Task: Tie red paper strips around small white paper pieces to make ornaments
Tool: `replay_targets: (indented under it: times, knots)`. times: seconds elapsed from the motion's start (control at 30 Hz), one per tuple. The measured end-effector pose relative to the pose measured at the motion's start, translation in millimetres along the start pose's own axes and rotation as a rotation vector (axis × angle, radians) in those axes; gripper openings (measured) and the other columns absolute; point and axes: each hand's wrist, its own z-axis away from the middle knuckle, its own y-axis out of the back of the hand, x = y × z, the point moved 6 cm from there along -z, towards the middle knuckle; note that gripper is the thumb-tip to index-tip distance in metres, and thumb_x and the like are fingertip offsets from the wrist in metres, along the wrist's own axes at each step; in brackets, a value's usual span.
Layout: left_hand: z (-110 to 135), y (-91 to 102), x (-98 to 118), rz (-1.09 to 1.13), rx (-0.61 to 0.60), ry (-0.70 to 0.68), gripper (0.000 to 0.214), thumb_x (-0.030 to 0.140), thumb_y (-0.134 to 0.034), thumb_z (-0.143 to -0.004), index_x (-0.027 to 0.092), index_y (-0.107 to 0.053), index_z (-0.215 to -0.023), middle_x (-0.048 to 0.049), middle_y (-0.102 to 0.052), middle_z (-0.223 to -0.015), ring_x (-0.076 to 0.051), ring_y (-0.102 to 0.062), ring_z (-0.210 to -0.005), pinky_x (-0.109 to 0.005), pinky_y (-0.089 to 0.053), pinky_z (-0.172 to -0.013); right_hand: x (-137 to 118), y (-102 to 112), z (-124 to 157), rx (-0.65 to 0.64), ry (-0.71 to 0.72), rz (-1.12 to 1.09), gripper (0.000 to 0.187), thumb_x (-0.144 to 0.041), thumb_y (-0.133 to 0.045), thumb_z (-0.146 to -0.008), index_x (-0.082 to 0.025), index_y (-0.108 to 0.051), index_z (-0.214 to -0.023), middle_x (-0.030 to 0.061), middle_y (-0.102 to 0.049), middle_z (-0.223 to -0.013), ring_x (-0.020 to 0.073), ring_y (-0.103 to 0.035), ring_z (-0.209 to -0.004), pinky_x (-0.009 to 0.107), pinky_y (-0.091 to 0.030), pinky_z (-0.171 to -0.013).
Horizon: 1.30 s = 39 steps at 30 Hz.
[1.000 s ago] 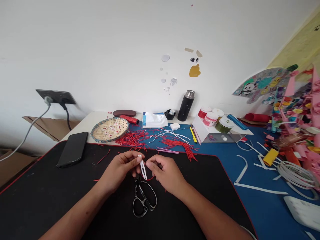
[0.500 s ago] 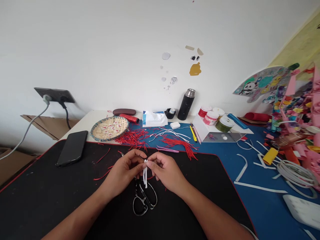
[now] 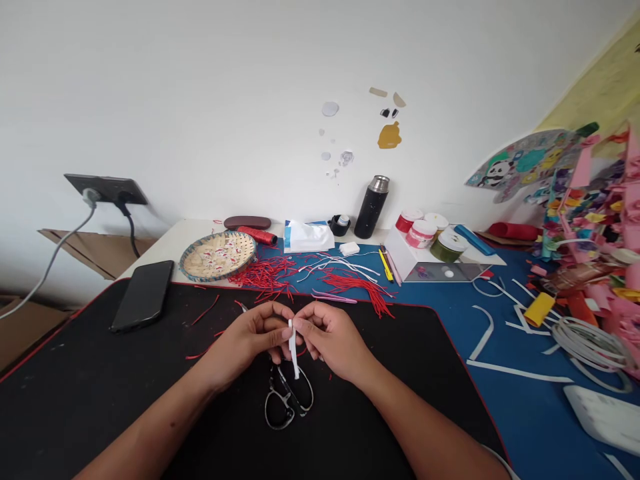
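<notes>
White, flat and ribbon-like, a narrow strip [image 3: 294, 353] hangs at the centre of the frame, its smooth lower end dangling and its top pinched between 2 hands. The left hand [image 3: 253, 339] presses it in a narrow grip of thumb and fingers; the right hand [image 3: 327, 337] meets it from the other side with thumb and forefinger drawn close together at the strip's upper end. The strip looks doubled over, though the fingertips hide part of it.

Just below, at lower centre, dark scissors [image 3: 291, 400] lie with 2 looped handles showing, worn to pale patches along the rims. They rest on a matte black mat [image 3: 235, 447] edged in red stitching, where thin red cord scraps [image 3: 205, 310] are scattered left of centre.

Above the hands, a tangled heap of red cords [image 3: 267, 275] sits beside a shallow, oval woven basket [image 3: 215, 277] with a blue-bound rim. Slim white cords [image 3: 345, 265] and a straighter red bundle [image 3: 363, 287] lie right of the heap, near slender purple tweezers [image 3: 334, 298].

At upper centre right, a cylindrical black flask [image 3: 371, 212] with a metallic cap stands near 4 lidded jars [image 3: 449, 247]. Flat white strips [image 3: 520, 371] bend across blue cloth at right, near a glossy white coil [image 3: 593, 343].
</notes>
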Motion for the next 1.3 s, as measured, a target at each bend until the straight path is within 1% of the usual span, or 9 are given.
replay_targets:
  times: [0.1,0.23,0.37,0.53,0.7,1.0,1.2,1.3]
  knots:
    - [0,-0.8,-2,0.003,-0.009,0.011,0.038,0.043,-0.082,-0.084,0.017,-0.059,-0.100,-0.0037,-0.077,-0.072,-0.015,-0.069,-0.061,-0.023,-0.049,-0.055,-2,-1,1,-0.001,-0.008,-0.005,0.024,-0.041,-0.066,-0.091,-0.017,-0.063,-0.091,-0.0030,-0.062,-0.065,0.0070,-0.046,-0.045,0.019,-0.031,-0.040]
    - [-1,0.9,-2,0.005,0.017,-0.006,0.037,0.043,-0.084,-0.082,0.018,-0.059,-0.093,-0.0006,-0.074,-0.068,-0.013,-0.066,-0.058,-0.021,-0.046,-0.053,-5,-1,2,-0.007,-0.009,0.013,0.023,-0.040,-0.065,-0.091,-0.017,-0.063,-0.090,-0.0046,-0.059,-0.061,0.0072,-0.045,-0.044,0.019,-0.032,-0.040]
    - [0,1.7,3,-0.044,0.058,-0.044,0.037,0.045,-0.084,-0.081,0.019,-0.060,-0.091,0.0022,-0.071,-0.067,-0.012,-0.064,-0.059,-0.021,-0.047,-0.054,-2,-1,2,-0.023,-0.029,0.021,0.025,-0.042,-0.065,-0.092,-0.018,-0.062,-0.093,-0.0063,-0.056,-0.058,0.0075,-0.045,-0.044,0.019,-0.033,-0.041]
    - [2,1.9,10,-0.107,0.115,-0.078,0.038,0.049,-0.083,-0.081,0.020,-0.060,-0.089,0.0027,-0.068,-0.068,-0.014,-0.062,-0.061,-0.023,-0.047,-0.054,2,-1,1,-0.023,-0.040,0.030,0.025,-0.042,-0.066,-0.091,-0.018,-0.062,-0.096,-0.0062,-0.057,-0.058,0.0078,-0.046,-0.043,0.019,-0.034,-0.041]
    - [3,2.9,11,-0.116,0.139,-0.087,0.036,0.049,-0.081,-0.082,0.020,-0.060,-0.089,0.0035,-0.067,-0.066,-0.014,-0.062,-0.060,-0.023,-0.047,-0.055,-1,-1,2,0.004,-0.034,0.034,0.023,-0.041,-0.064,-0.091,-0.017,-0.061,-0.093,-0.0055,-0.056,-0.058,0.0081,-0.046,-0.044,0.019,-0.033,-0.041]
    - [1,0.2,9,-0.054,0.106,-0.064,0.040,0.051,-0.083,-0.080,0.019,-0.061,-0.089,0.0005,-0.071,-0.064,-0.016,-0.066,-0.059,-0.025,-0.051,-0.055,-1,0,1,0.009,-0.009,0.051,0.020,-0.037,-0.063,-0.091,-0.018,-0.061,-0.090,-0.0074,-0.054,-0.054,0.0077,-0.045,-0.042,0.019,-0.034,-0.042]
    - [2,0.2,10,-0.052,0.117,-0.074,0.041,0.050,-0.082,-0.082,0.018,-0.062,-0.099,0.0002,-0.073,-0.066,-0.016,-0.067,-0.060,-0.025,-0.051,-0.056,-2,1,1,0.018,-0.005,0.082,0.020,-0.038,-0.064,-0.092,-0.018,-0.062,-0.090,-0.0076,-0.053,-0.054,0.0078,-0.045,-0.043,0.019,-0.035,-0.044]
    - [3,0.9,10,-0.070,0.124,-0.078,0.040,0.050,-0.081,-0.083,0.018,-0.062,-0.099,0.0002,-0.072,-0.066,-0.016,-0.066,-0.059,-0.026,-0.051,-0.057,-2,1,2,0.028,0.006,0.112,0.020,-0.038,-0.064,-0.093,-0.018,-0.062,-0.089,-0.0071,-0.054,-0.055,0.0080,-0.046,-0.044,0.020,-0.035,-0.045]
